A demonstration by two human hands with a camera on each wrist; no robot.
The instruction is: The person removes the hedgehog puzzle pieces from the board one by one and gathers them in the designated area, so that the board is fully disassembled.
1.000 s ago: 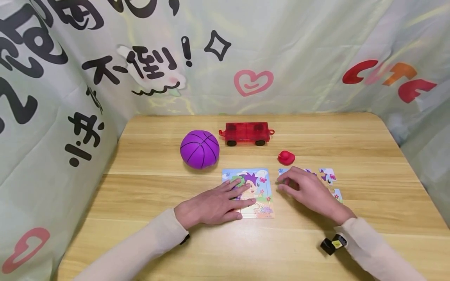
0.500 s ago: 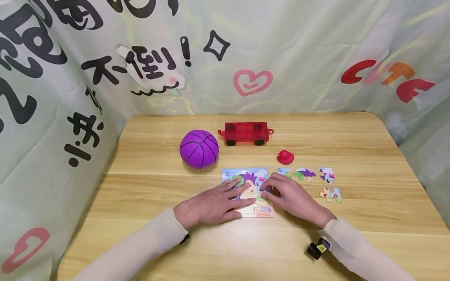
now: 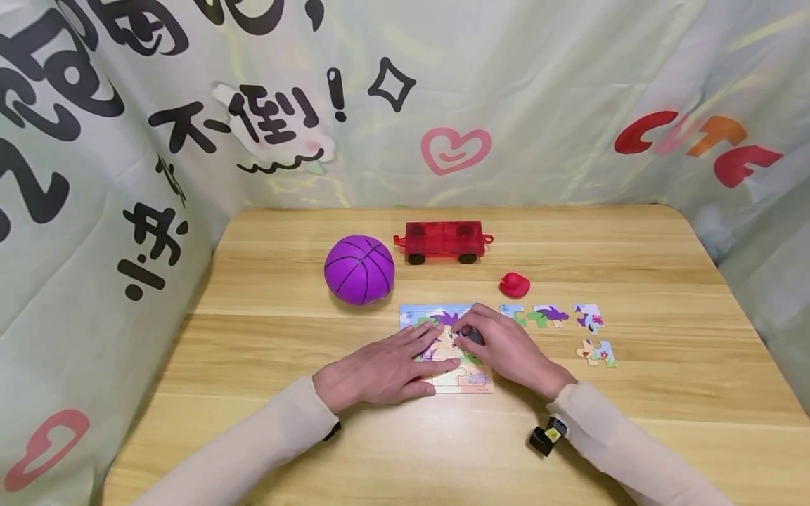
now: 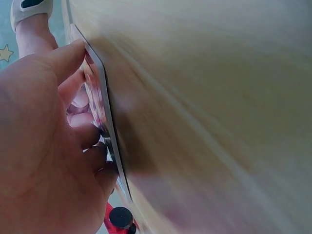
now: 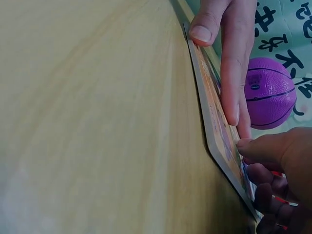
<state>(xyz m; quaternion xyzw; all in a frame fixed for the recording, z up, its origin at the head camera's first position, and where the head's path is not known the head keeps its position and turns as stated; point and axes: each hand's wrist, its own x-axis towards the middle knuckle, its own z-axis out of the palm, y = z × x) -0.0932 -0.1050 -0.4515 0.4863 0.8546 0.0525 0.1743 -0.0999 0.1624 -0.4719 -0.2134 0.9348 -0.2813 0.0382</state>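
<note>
A picture puzzle board (image 3: 471,376) lies flat on the wooden table (image 3: 633,393). My left hand (image 3: 430,348) rests on the board's left half with straight fingers, pressing it down. My right hand (image 3: 467,332) reaches over the board's upper right, its thumb and fingertips bunched on a puzzle piece there; the piece is mostly hidden. In the right wrist view the board's edge (image 5: 214,122) runs under the left fingers (image 5: 234,48), with my right thumb (image 5: 248,145) touching the board. The left wrist view shows my left palm (image 4: 39,146) against the board (image 4: 105,126).
Several loose puzzle pieces (image 3: 549,314) lie just right of the board. A small red duck (image 3: 514,284) sits behind them. A purple ball (image 3: 359,269) and a red toy cart (image 3: 443,240) stand farther back. Printed fabric walls surround the table.
My right hand moved left from the loose pieces onto the board and bunched its fingers there. The left hand stayed flat on the board.
</note>
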